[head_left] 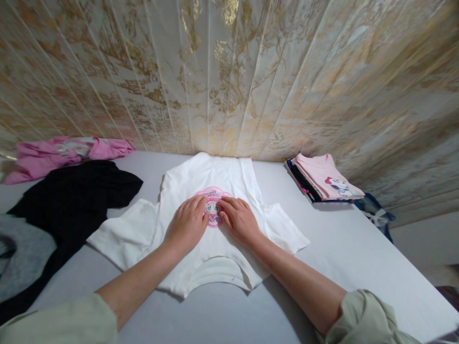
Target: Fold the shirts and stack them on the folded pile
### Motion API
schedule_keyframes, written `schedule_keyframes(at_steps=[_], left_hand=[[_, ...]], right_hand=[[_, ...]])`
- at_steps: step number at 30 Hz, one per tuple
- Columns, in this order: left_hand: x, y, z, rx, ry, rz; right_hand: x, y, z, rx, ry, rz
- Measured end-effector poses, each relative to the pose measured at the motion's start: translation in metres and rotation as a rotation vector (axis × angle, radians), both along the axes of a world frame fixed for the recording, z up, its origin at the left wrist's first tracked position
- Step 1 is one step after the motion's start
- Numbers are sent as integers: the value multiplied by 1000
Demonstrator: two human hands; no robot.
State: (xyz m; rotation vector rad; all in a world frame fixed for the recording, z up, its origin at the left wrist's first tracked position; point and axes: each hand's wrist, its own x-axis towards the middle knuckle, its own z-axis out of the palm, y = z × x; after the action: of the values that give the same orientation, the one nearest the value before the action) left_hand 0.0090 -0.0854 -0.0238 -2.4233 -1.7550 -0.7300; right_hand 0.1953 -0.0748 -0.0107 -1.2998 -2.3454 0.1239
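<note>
A white T-shirt (204,174) lies spread on the table, its neckline towards me and its hem near the curtain. Both short sleeves stretch out to the sides. On its chest is a pink printed cartoon face (214,220), partly covered by my fingers. My left hand (188,220) rests flat on the left edge of the print, fingers extended. Opposite it, my right hand (241,217) lies on the print's right edge, fingers also stretched out. The two hands are a small gap apart, and neither grips the cloth.
Folded clothes (315,177) are stacked at the back right, a pink one on top. To the left lie a black garment (86,186), a grey garment (27,253) and a pink garment (43,157). A patterned curtain (215,71) hangs behind the white table (340,258).
</note>
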Motion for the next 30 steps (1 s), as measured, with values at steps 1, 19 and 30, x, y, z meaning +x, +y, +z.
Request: schedule_keyframes(at_steps=[1,19,30], left_hand=[[0,0,1,0,6,-4],[5,-1,3,-9,68,11],[3,0,5,-8,2,50]], right_hand=[[0,0,0,-8,-11,7],[-30,45,6,7,-212,-26],[-32,41,1,2,-130,91]])
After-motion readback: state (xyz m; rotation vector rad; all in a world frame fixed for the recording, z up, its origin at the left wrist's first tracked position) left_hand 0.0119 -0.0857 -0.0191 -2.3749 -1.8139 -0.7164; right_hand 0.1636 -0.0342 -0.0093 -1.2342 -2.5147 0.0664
